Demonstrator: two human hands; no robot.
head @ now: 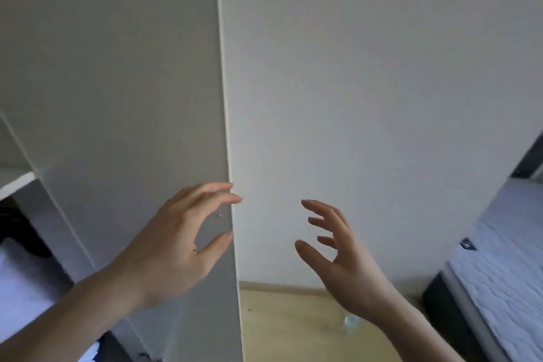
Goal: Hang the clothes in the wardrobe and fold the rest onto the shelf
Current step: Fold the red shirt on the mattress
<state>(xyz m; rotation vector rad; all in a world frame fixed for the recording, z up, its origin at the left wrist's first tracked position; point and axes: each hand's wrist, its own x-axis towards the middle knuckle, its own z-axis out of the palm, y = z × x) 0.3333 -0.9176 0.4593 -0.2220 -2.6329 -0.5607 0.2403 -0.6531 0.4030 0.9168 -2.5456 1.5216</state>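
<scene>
White wall (367, 82) ahead, wood floor (288, 329) below, bed (499, 258) at right; wardrobe door (117, 82) stands open w/ its edge mid-frame. I see left hand (173, 247) at that edge, fingers (217, 195) spread wide, holding nothing; right hand (343, 256) in open air nr wall, also wide. Clothes (20, 282) low left on wardrobe shelf (16, 182).

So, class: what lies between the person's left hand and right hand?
In the head view, the wardrobe door's front edge runs between the left hand and right hand, with plain white wall behind the gap.
</scene>
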